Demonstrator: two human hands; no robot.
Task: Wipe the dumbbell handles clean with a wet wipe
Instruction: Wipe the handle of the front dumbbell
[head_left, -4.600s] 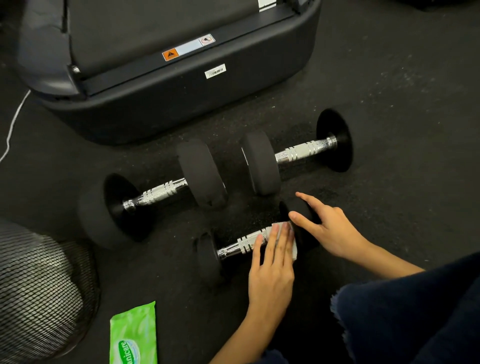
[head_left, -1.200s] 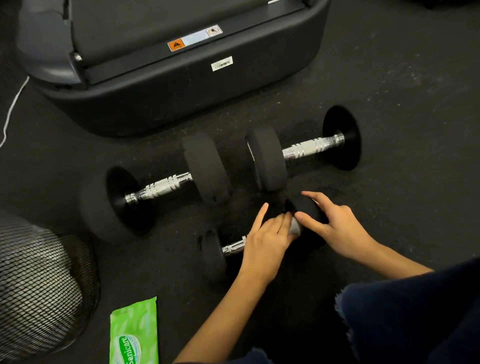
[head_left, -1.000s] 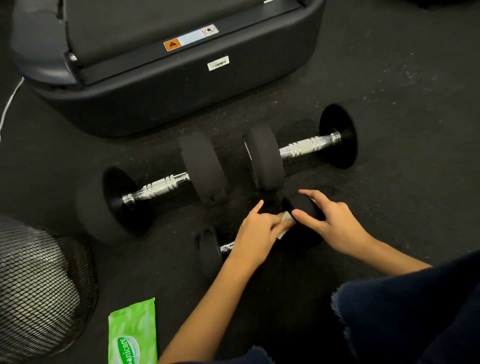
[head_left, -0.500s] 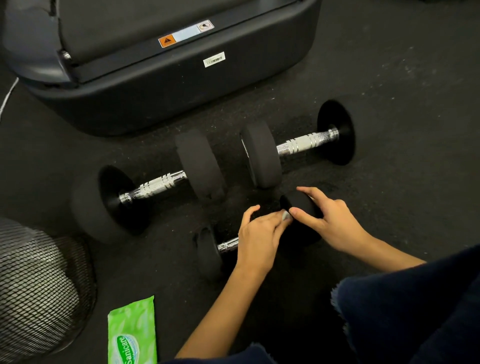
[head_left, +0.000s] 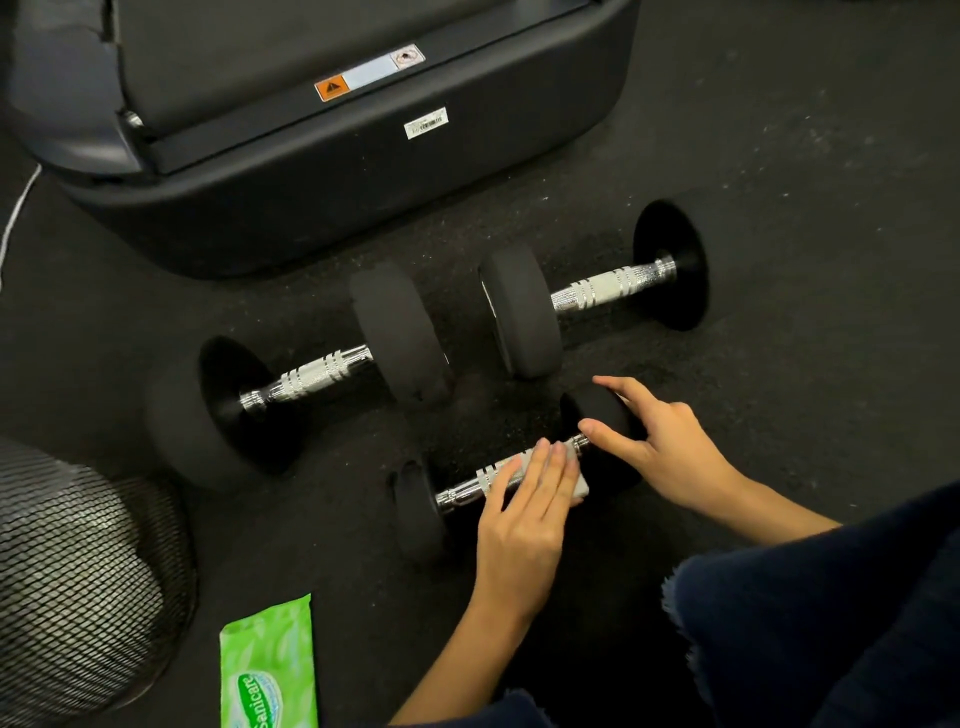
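One wet wipe, under left hand

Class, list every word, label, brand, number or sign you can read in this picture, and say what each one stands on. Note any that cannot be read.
"Sanicare": on the green wet wipe pack, lower left.
Orange warning triangle sign: on the long sticker on the black machine base; its text is too small to read.
Barcode label on the same base: digits too small and blurred to read.
The dumbbells show no readable text.
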